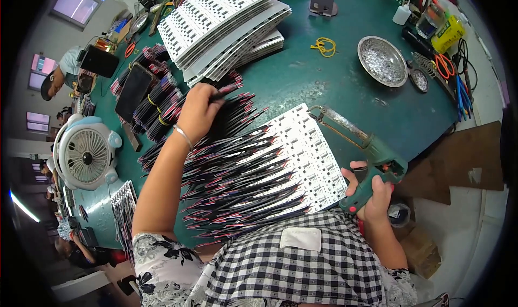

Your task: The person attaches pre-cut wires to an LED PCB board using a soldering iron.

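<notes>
My left hand [198, 111] is closed over dark wires [229, 89] at the far end of a wire row, just below a stack of boards. In my right hand [374, 199] is a green soldering gun [386, 158], held by its handle. Its tip points up and left, above the far right corner of a white circuit board panel [318, 158]. Rows of black wires [232, 180] with red and white ends lie across the panel's left part and spread leftward over the table. My left fingertips are partly hidden.
A tall stack of circuit board panels [216, 23] stands behind. Banded wire bundles [154, 104] and a dark phone [135, 91] lie left, near a fan [88, 157]. Rightward are a metal bowl [392, 82], a yellow band [324, 48] and orange-handled scissors [444, 66]. Another person [67, 66] sits far left.
</notes>
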`<action>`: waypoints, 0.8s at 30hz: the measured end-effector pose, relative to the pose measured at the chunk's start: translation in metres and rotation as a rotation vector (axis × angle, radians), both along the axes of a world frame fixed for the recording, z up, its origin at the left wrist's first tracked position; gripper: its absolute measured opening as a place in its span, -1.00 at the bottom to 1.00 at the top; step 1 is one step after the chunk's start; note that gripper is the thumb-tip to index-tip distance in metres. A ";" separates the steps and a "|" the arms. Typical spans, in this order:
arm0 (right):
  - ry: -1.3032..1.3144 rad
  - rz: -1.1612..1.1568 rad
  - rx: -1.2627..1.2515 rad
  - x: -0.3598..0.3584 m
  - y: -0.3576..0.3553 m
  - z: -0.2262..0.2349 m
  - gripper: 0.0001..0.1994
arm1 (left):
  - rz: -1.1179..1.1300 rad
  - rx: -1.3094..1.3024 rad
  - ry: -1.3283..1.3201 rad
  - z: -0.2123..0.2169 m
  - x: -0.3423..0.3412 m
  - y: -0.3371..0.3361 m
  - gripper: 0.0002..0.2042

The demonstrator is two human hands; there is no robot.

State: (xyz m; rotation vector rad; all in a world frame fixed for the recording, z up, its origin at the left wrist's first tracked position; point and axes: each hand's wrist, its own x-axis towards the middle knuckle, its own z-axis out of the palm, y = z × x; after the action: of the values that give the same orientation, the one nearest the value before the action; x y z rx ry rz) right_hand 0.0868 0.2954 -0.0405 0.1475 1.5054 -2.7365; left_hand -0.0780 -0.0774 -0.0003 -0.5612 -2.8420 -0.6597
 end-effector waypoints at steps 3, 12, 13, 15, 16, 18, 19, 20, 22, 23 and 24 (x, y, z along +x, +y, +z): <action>-0.006 -0.013 -0.051 0.002 0.001 -0.003 -0.53 | 0.311 0.470 -0.063 0.009 0.015 0.000 -0.86; 0.025 -0.068 -0.043 0.004 0.001 -0.008 -0.55 | 0.010 1.359 0.454 0.056 0.040 -0.010 -0.87; 0.017 -0.075 -0.056 0.005 0.004 -0.007 -0.56 | 0.008 1.371 0.448 0.067 0.039 0.008 -0.87; 0.030 -0.076 -0.087 0.003 0.006 -0.008 -0.57 | -0.128 1.249 0.437 0.078 0.026 0.046 -0.86; 0.004 -0.102 -0.118 0.001 0.004 -0.009 -0.57 | -0.136 1.285 0.390 0.075 0.016 0.068 -0.86; -0.030 -0.159 -0.173 0.001 0.001 -0.010 -0.56 | -0.082 1.299 0.241 0.066 0.004 0.106 -0.85; -0.016 -0.167 -0.166 0.000 0.000 -0.013 -0.56 | -0.012 1.268 0.150 0.057 0.000 0.116 -0.85; -0.006 -0.180 -0.201 0.000 -0.001 -0.016 -0.56 | -0.038 1.358 0.074 0.043 -0.006 0.124 -0.85; 0.001 -0.161 -0.211 0.000 -0.001 -0.016 -0.59 | -0.032 1.456 -0.073 0.020 -0.016 0.132 -0.85; 0.014 -0.169 -0.213 0.000 0.000 -0.015 -0.59 | -0.023 1.487 -0.099 0.014 -0.018 0.134 -0.83; 0.027 -0.147 -0.207 0.000 0.001 -0.014 -0.59 | -0.020 1.484 -0.083 0.012 -0.020 0.138 -0.81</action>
State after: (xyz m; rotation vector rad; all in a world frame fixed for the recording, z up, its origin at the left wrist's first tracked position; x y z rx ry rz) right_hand 0.0872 0.2959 -0.0547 0.2275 1.2534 -2.9988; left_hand -0.0977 0.0603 0.0116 -0.2331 -1.5897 -2.3374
